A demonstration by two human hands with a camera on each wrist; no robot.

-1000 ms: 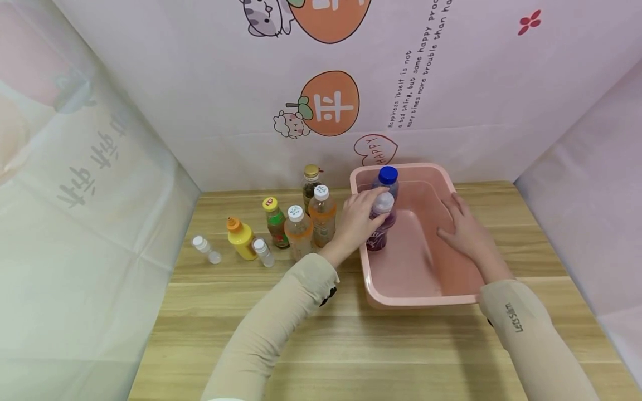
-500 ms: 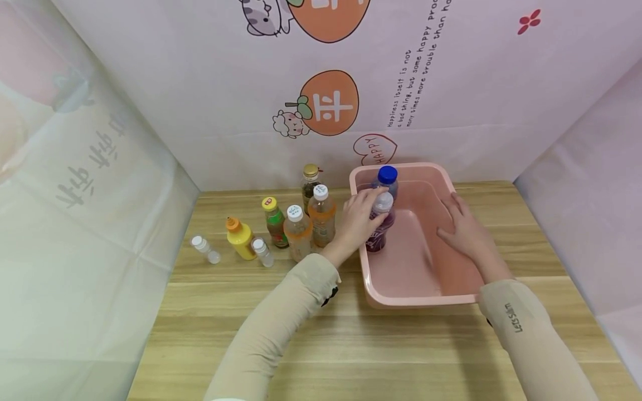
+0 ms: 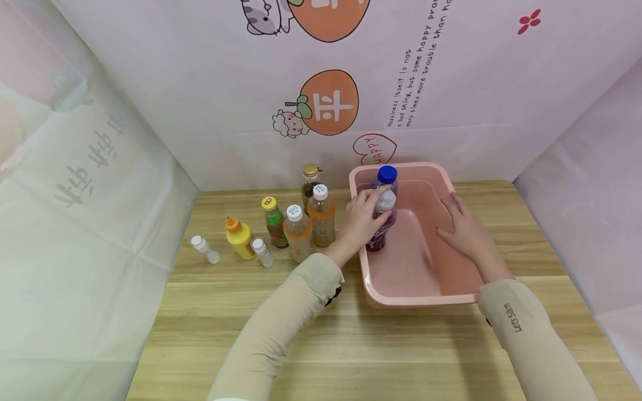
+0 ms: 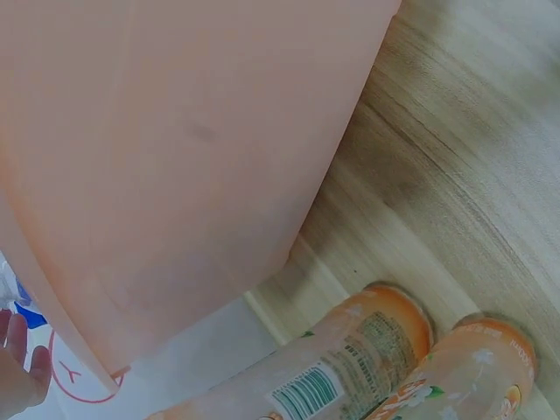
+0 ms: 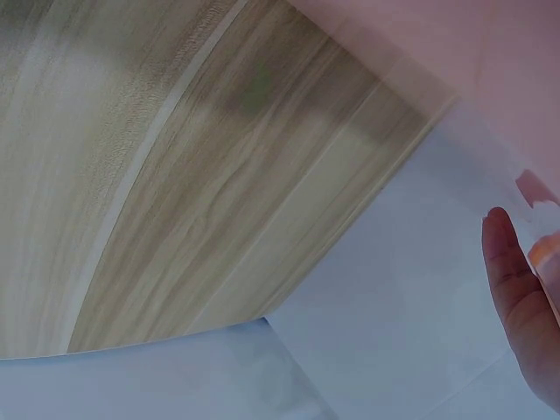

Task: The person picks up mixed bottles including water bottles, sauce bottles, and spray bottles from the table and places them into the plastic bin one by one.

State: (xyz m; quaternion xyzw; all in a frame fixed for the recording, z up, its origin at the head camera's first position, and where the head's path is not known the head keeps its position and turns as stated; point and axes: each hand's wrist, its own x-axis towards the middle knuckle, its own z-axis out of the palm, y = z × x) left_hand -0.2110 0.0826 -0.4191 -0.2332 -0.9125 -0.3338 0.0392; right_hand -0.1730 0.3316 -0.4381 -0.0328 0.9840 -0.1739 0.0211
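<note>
My left hand (image 3: pixel 362 218) reaches over the left rim of a pink plastic basin (image 3: pixel 401 301) and holds a bottle of purple drink (image 3: pixel 377 240) by its upper part. That bottle has a whitish translucent cap and stands inside, against the left wall. Just behind it is a second bottle with a blue cap (image 3: pixel 388 174), partly covered by my fingers. My right hand (image 3: pixel 466 231) rests at the basin's right rim, fingers extended and thumb spread over the inside. In the left wrist view only some fingertips (image 4: pixel 16 341) show; in the right wrist view, straight fingers (image 5: pixel 512 289).
Left of the basin stand two orange-banded bottles (image 3: pixel 299 239) with white caps, a gold-capped bottle (image 3: pixel 310 186), a yellow-capped bottle (image 3: pixel 276 225), a yellow squeeze bottle (image 3: pixel 242 240) and two small white-capped bottles (image 3: pixel 263 253). A printed curtain (image 3: pixel 225 100) encloses the wooden table (image 3: pixel 351 351).
My left hand and the whitish cap of the purple drink bottle have shifted slightly right. My right hand and the basin stay where they were.
</note>
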